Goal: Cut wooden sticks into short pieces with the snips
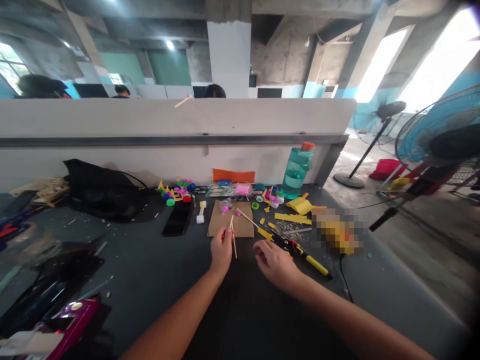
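Observation:
My left hand (221, 248) is closed in a pinch on a thin wooden stick (233, 239) that stands nearly upright over the dark table, just in front of a brown cardboard piece (243, 227). My right hand (275, 265) rests knuckles-up on the table to the right, fingers curled; what they hold, if anything, is hidden. Just beyond it lies a black and yellow glue gun (300, 251). A second long stick (247, 218) lies slanted across the cardboard's right side.
A black phone (177, 219), a white spool (201, 211), colourful plastic caps and toy parts (176, 192), yellow scraps (292, 218) and a teal water bottle (297, 171) lie beyond. A black bag (101, 192) sits left. Fans stand at the right; other people sit behind the partition.

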`<state>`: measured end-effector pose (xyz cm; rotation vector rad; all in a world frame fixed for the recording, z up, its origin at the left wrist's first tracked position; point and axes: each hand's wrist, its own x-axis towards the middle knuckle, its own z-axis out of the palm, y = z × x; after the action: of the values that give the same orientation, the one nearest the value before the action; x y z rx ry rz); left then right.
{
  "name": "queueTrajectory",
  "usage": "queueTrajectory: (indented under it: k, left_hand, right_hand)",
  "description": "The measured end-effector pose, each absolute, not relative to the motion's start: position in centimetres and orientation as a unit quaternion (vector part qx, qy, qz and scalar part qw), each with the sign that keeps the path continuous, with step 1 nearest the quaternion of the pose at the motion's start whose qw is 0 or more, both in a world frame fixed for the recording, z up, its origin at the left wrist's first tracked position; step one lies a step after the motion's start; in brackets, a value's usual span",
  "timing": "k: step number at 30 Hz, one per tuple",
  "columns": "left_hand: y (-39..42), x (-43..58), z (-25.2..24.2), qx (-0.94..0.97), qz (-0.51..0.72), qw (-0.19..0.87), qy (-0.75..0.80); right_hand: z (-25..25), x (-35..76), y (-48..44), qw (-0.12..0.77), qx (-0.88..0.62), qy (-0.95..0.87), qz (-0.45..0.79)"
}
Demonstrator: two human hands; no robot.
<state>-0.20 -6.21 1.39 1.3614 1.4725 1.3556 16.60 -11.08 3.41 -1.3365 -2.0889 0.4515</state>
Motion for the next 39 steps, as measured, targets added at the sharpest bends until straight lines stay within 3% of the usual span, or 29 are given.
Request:
queueTrajectory:
  k: [3,6,9,12,21,39]
  left_hand:
    - [-8.8,0.9,2.0,0.562,0.477,0.442,0.512]
    - [-10.8,1.9,2.1,0.583,0.365,0.568,0.451]
    - [-11.3,2.1,1.9,0.58,0.34,0.581,0.459]
    - [-11.2,1.8,1.7,0.586,0.319,0.593,0.451]
    - [-11.1,1.3,2.3,0.531,0.318,0.693,0.369]
    - [-10.7,1.0,2.1,0.532,0.291,0.697,0.382]
  right_hand:
    - [4.6,18.5,-11.6,0.303,-0.519,-0.78,0.174]
    - [4.8,19.5,-11.6,0.342,-0.521,-0.727,0.289]
    - [4.2,19.7,-11.7,0.387,-0.507,-0.631,0.442]
    - [3.3,19.5,-11.9,0.42,-0.512,-0.557,0.501]
    - [2.6,19.8,-12.8,0.457,-0.518,-0.513,0.509]
    - [2.7,19.7,-13.0,0.43,-0.554,-0.536,0.47]
